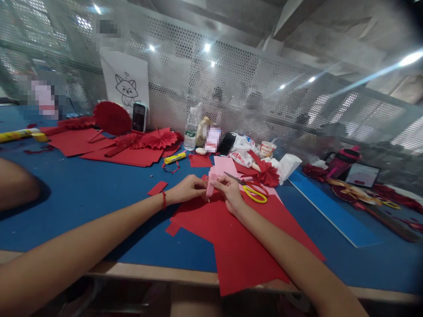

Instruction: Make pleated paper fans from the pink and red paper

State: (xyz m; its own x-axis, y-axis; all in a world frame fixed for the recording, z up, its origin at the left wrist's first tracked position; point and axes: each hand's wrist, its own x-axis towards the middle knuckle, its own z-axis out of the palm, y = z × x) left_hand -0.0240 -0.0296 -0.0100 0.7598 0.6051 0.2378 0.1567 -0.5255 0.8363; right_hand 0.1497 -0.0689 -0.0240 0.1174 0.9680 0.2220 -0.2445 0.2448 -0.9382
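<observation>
Between my two hands is a small folded strip of pink paper [211, 185], held nearly upright above the red paper sheets [251, 246]. The fingers of my left hand [187, 189] pinch its left side. My right hand [230, 193] pinches the strip from the right, thumb and forefinger together. Just beyond my right hand lie scissors [255, 194] with yellow and red handles, on pink paper sheets [226, 166]. A small red paper piece [157, 188] rests on the blue table by my left wrist, which wears a red cord.
A yellow glue stick [175, 158] lies left of centre. Behind it are red paper fans [160, 138], a phone [139, 117] and a water bottle [191, 130]. A blue board [330, 211] lies at right. Another person's arm [16, 185] rests at far left.
</observation>
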